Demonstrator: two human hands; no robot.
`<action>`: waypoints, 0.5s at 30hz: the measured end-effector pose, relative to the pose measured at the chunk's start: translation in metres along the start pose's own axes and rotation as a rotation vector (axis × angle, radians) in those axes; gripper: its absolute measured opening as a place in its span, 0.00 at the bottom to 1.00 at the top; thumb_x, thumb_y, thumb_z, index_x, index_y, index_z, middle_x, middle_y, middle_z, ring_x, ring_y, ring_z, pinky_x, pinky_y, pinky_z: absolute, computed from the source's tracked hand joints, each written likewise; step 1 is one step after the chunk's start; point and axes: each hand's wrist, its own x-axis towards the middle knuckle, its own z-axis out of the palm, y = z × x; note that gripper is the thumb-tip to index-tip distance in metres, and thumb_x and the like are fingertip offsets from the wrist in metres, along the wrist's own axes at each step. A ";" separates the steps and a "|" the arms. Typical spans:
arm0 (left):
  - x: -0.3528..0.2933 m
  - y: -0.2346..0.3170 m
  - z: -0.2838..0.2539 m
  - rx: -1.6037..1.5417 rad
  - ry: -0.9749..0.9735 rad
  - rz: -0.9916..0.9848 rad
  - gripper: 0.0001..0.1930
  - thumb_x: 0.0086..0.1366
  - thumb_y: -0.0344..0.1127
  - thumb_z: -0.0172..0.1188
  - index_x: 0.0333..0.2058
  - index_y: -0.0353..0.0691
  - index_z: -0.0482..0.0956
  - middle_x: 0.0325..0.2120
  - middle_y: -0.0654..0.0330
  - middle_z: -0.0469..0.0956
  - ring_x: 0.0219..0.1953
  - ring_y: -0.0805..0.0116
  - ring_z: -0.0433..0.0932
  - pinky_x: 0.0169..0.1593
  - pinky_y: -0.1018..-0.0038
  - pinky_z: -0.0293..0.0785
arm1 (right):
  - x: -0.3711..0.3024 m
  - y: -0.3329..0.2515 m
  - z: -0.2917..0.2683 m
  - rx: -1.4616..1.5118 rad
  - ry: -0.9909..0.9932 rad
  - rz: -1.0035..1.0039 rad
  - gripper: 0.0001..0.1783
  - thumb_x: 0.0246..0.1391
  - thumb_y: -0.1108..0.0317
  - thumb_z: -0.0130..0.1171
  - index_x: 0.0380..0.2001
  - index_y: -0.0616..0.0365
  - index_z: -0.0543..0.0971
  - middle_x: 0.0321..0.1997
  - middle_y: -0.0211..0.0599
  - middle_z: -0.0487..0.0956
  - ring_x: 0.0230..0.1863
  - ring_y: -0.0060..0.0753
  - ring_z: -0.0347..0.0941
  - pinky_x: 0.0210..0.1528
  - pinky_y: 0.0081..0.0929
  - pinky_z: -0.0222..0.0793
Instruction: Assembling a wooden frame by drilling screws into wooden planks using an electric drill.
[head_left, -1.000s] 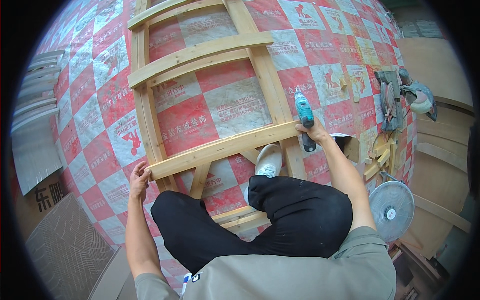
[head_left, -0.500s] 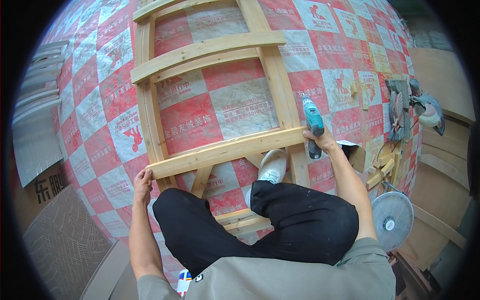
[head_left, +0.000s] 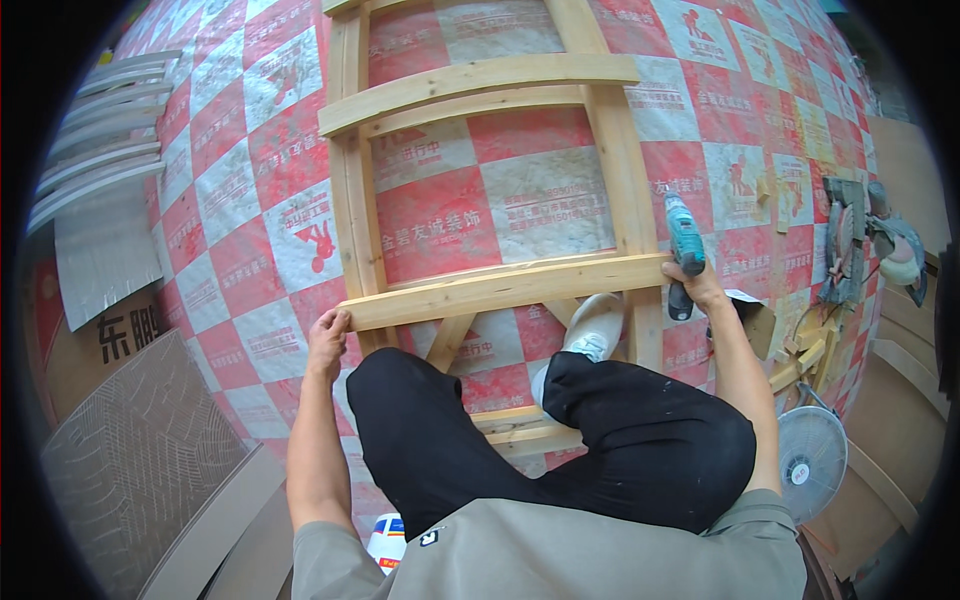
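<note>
A pale wooden board (head_left: 505, 288) lies crosswise over the two rails of a ladder-like timber frame (head_left: 622, 170) on the floor. Its left end is pinched between the thumb and fingers of my left hand (head_left: 328, 342). At the other end, my right hand (head_left: 704, 287) is closed round the grip of a teal and black cordless drill (head_left: 685, 243), whose nose points away from me. Some fingers of that hand appear to touch the board's right end. Farther up, another wooden crosspiece (head_left: 480, 85) spans the rails. My white shoe (head_left: 596, 325) is just behind the board, inside the frame.
Red and white checked sheeting (head_left: 440, 215) covers the floor. At right are a power saw (head_left: 843, 240), wood offcuts (head_left: 800, 362), an open cardboard box (head_left: 752, 322) and a round fan (head_left: 810, 463). Curved light strips (head_left: 110, 130) and a patterned panel (head_left: 150, 440) lie left. A white tub (head_left: 386, 540) stands beside me.
The view has swung, so the frame, board and hands appear farther right and slightly rotated. Both hands keep their places at the board's ends, and the drill stays in my right hand.
</note>
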 end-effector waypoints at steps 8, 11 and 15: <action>0.001 0.002 -0.007 -0.023 -0.038 0.014 0.13 0.69 0.43 0.61 0.48 0.45 0.77 0.17 0.78 0.63 0.14 0.88 0.56 0.17 0.85 0.48 | 0.001 -0.006 0.003 -0.018 -0.016 -0.016 0.20 0.48 0.66 0.72 0.43 0.62 0.80 0.36 0.27 0.77 0.36 0.25 0.72 0.42 0.28 0.72; 0.002 0.003 -0.004 -0.022 -0.026 0.009 0.14 0.69 0.43 0.62 0.48 0.44 0.77 0.16 0.78 0.63 0.13 0.88 0.55 0.17 0.85 0.47 | 0.003 -0.003 0.000 -0.025 -0.019 0.002 0.20 0.48 0.66 0.72 0.43 0.61 0.79 0.36 0.28 0.77 0.37 0.25 0.72 0.43 0.28 0.72; -0.003 0.005 -0.006 -0.021 -0.011 0.004 0.15 0.69 0.44 0.62 0.48 0.44 0.77 0.17 0.78 0.64 0.14 0.88 0.56 0.17 0.84 0.48 | 0.002 -0.006 0.004 -0.026 -0.013 0.034 0.19 0.48 0.66 0.72 0.41 0.61 0.79 0.38 0.29 0.78 0.39 0.25 0.73 0.45 0.29 0.72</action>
